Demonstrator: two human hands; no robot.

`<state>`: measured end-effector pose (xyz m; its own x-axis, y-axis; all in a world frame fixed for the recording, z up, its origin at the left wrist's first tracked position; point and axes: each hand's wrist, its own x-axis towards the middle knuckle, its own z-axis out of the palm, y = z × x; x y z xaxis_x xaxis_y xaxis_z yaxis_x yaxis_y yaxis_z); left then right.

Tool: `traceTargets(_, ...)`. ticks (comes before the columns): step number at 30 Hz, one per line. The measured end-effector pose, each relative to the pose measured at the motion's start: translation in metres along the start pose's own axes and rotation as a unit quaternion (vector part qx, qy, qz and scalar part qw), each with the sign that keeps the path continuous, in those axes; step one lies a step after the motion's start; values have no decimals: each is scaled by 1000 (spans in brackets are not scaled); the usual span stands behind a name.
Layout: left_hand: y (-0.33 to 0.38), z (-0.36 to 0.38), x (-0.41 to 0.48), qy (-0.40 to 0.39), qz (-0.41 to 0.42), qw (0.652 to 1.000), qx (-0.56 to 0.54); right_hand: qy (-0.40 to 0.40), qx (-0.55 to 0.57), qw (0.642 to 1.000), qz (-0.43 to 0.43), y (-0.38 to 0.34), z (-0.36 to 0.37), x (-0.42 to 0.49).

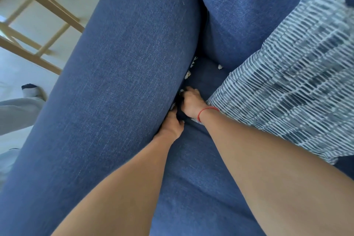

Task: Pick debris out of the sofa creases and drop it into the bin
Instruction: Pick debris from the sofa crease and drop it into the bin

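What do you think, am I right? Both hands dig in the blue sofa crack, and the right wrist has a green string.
Nearly: the string is red, not green, as the head view shows. The left hand and right hand dig in the blue sofa crack.

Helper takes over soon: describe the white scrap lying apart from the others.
On the blue sofa, look past the right hand to the back cushion's lower edge beside the patterned pillow. The scrap sits alone; other bits line the armrest crease.
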<state>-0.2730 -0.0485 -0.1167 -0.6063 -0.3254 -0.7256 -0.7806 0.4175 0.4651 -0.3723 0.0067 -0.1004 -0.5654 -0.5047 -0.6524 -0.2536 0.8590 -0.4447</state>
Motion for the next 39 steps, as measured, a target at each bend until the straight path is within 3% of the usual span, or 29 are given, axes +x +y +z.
traceTargets(7, 28, -27, -40, 110, 55, 992, 9, 167, 124, 977, 42, -15, -40, -42)
traceTargets(12, 82, -73, -72, 172, 82, 982, -3, 257, 139, 956, 36, -32, -96, -73)
traceTargets(18, 129, -138, -106, 248, 157, 956, -17, 315, 152, 937, 25, -62, -139, -99)
traceTargets(22, 111, -173, -112, 293, 159, 943, -19, 315, 188, 930, 16, -100, -130, -104)
traceTargets(29, 25, -236, -113, 334, 151, 926, -92, 246, 152, 956, -47, -188, -87, -90)
traceTargets(39, -146, -303, -153, 383, -51, 907, -168, 124, 87, 979, -137, -323, 5, -80)
